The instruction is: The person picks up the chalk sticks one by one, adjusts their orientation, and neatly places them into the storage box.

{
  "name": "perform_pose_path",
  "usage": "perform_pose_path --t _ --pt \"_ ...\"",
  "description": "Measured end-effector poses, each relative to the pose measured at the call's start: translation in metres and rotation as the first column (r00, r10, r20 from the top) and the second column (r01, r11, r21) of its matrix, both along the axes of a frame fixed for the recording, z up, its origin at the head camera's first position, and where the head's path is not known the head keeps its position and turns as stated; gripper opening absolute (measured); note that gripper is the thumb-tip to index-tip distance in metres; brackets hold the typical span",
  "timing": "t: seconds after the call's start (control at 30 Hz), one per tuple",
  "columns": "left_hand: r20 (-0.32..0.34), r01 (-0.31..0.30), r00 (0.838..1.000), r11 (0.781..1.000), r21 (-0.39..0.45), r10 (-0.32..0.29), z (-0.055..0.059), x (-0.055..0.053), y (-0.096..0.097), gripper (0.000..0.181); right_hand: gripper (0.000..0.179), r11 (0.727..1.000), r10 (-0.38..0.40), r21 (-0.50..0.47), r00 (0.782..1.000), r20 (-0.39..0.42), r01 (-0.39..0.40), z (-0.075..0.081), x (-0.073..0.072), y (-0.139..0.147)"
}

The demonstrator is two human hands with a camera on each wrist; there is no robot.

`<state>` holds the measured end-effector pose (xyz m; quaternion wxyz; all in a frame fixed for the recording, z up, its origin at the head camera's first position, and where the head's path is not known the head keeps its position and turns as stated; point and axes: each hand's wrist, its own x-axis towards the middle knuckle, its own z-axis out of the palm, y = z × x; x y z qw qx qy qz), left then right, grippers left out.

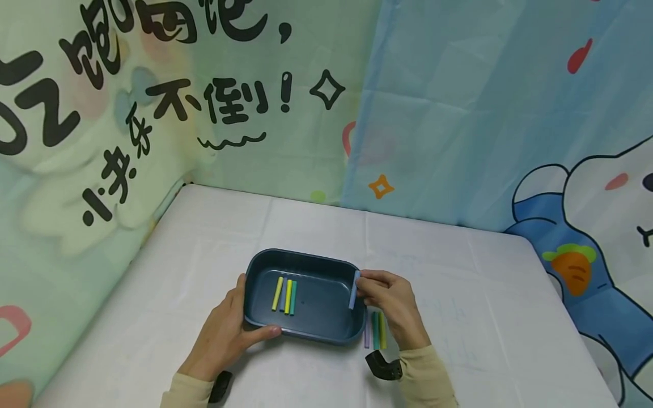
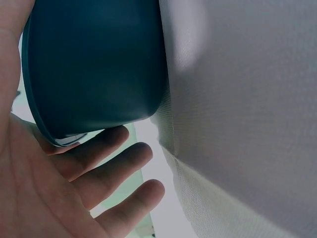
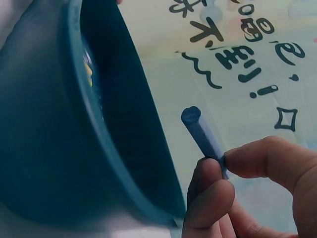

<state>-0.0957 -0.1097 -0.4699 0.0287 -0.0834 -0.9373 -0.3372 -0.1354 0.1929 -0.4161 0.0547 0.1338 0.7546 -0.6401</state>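
Note:
A dark blue rectangular tray (image 1: 321, 334) sits on the white table. My left hand (image 1: 227, 334) rests against its left front corner, thumb along the front rim and fingers extended by the left side. In the left wrist view, the fingers (image 2: 111, 171) spread loosely beside the tray wall (image 2: 99, 59). Between thumb and fingers, my right hand (image 1: 390, 300) pinches a blue chalk stick (image 1: 353, 292) over the tray's right end; the right wrist view shows the chalk's free end (image 3: 200, 129) beyond the fingertips. Several yellow, blue and green chalk sticks (image 1: 288, 297) lie side by side in the tray.
Purple, green and yellow chalk sticks (image 1: 376, 331) lie on the table right of the tray, partly covered by the right hand. Printed cloth walls (image 1: 433, 113) stand behind and to the left of the white table (image 1: 484, 317).

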Motion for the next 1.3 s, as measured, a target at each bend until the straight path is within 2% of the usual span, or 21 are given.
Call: perform_pose_path --t 0.5,0.77,1.3 --pt "0.013 0.003 1.0 1.0 -0.002 -0.003 -0.001 0.0 0.0 0.124 0.028 0.999 0.009 0.031 1.0 -0.004 -0.009 0.001 -0.004 -0.025" --pt "-0.003 0.005 1.0 1.0 -0.008 -0.005 -0.001 0.0 0.0 0.123 0.027 0.999 0.003 0.041 1.0 -0.007 -0.003 0.001 -0.01 -0.037" --pt "0.003 0.01 1.0 1.0 0.011 -0.01 0.0 -0.001 0.0 0.122 0.026 0.999 0.003 0.046 1.0 -0.026 -0.002 -0.008 -0.018 -0.055"
